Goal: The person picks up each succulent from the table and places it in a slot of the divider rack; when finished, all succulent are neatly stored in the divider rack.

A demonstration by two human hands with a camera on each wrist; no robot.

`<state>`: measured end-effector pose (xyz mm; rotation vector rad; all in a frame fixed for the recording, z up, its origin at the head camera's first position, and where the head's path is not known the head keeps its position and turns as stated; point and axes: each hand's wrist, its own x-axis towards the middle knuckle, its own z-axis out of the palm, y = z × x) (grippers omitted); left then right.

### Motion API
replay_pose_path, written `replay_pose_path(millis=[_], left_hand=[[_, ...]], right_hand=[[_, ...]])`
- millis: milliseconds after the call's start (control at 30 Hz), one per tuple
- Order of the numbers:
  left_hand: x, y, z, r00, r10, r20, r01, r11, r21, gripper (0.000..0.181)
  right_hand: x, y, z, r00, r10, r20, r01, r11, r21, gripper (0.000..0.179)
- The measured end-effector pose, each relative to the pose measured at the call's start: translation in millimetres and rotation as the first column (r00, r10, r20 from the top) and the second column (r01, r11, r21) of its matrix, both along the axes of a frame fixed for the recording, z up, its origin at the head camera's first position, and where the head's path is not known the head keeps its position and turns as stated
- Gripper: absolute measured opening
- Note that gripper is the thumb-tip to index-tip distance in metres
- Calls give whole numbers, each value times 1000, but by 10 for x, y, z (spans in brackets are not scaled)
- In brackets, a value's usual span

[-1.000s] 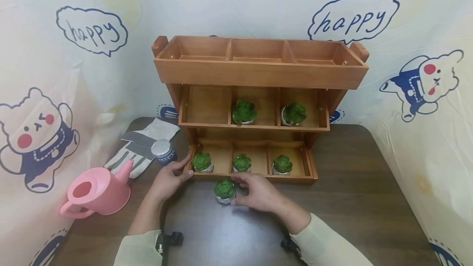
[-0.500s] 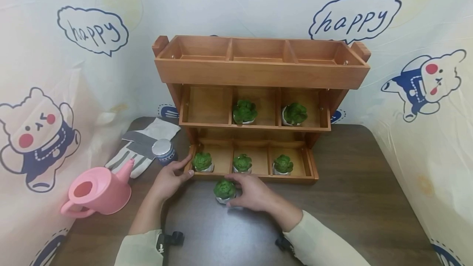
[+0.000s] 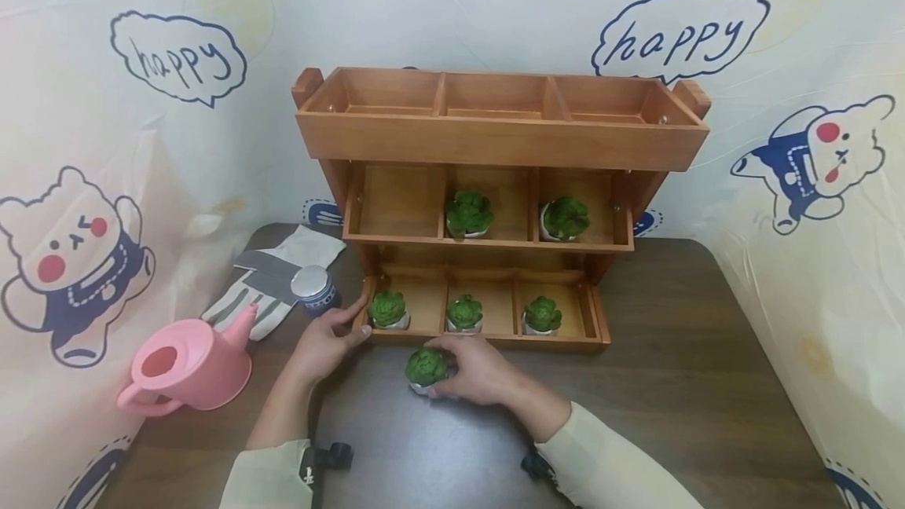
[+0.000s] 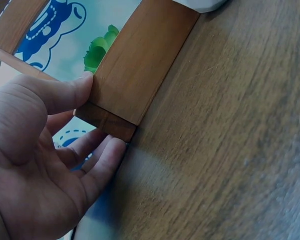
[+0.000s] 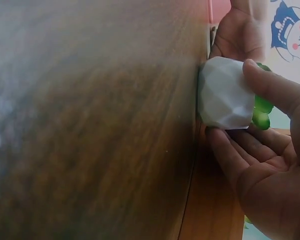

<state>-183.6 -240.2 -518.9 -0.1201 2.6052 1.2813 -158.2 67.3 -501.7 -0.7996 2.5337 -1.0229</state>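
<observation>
My right hand (image 3: 472, 371) holds a small potted succulent (image 3: 426, 368) between thumb and fingers, in front of the shelf. In the right wrist view its white faceted pot (image 5: 226, 94) is close over the table, the thumb on one side and fingertips on the other. My left hand (image 3: 324, 346) grips the left front corner of the wooden tiered planter shelf (image 3: 495, 144); the left wrist view has the thumb on the front board (image 4: 144, 60) and the fingers round its end. Three similar succulents stand in the bottom tier, one (image 3: 387, 309) beside my left hand.
Two more succulents, one of them left (image 3: 469, 214), stand in the middle tier. Left of the shelf are a blue tin (image 3: 315, 291), a pair of grey-white gloves (image 3: 265, 289) and a pink watering can (image 3: 185, 366). Patterned cloth encloses the table (image 3: 679, 383).
My right hand has shifted a little left and closed round the succulent's pot, and the plant has moved slightly left. The left hand has stayed at the shelf corner.
</observation>
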Motion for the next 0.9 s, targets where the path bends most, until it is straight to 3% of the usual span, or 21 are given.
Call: replay_pose_path(millis=[167,567,900], left_hand=[[1,-2,-6,1000,-1,-13,1,1000,-6,68],[9,-10,-9,1000,2,-10,-2,1000,-7,68],[8,2,-3,1000,6,-2,-6,1000,1,69]], right_hand=[[5,-5,-6,1000,-4,15,4,1000,-14,64],[20,9,28,998,25,-54,-26,999,-24,62],[22,47,190,997,32,-69,-37,997,-74,66]])
